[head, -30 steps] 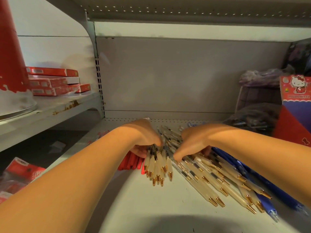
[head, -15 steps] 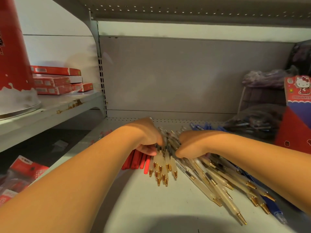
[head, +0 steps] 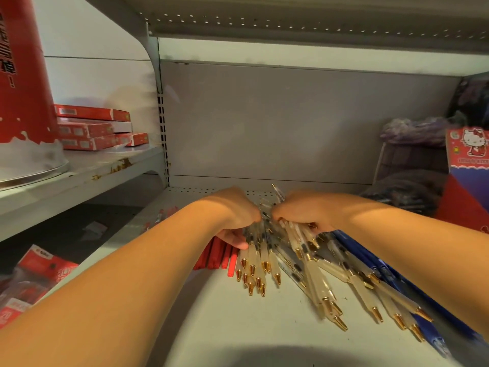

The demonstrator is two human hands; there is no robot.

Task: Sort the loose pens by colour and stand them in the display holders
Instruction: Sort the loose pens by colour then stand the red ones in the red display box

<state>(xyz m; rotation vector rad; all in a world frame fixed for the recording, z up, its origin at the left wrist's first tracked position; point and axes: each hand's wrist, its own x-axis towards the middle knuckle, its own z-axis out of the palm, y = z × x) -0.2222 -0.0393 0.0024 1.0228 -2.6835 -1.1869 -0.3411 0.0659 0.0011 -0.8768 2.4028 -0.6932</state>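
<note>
1. Gathering clear gold-tipped pens [head: 255, 263] at frame centre, the left hand [head: 235, 221] has its grip curled round a bunch, tips aligned, likely to square them.
2. Beside it, the right hand [head: 304, 213] pinches more from the fanned heap.
3. Red pens [head: 217, 254] and blue pens [head: 381, 266] flank them on the shelf [head: 238, 327], apparently already sorted.

Tops of clear pens [head: 272, 258] unseen beneath left hand [head: 235, 215], right hand [head: 307, 213]

Two hands are seen: left hand [head: 236, 215], right hand [head: 304, 211]. Roughly twenty clear gold-tipped pens [head: 315, 276] are counted, about five red pens [head: 217, 253], several blue pens [head: 354, 246], four red boxes [head: 90, 128] and one Hello Kitty box [head: 471, 154].
</note>
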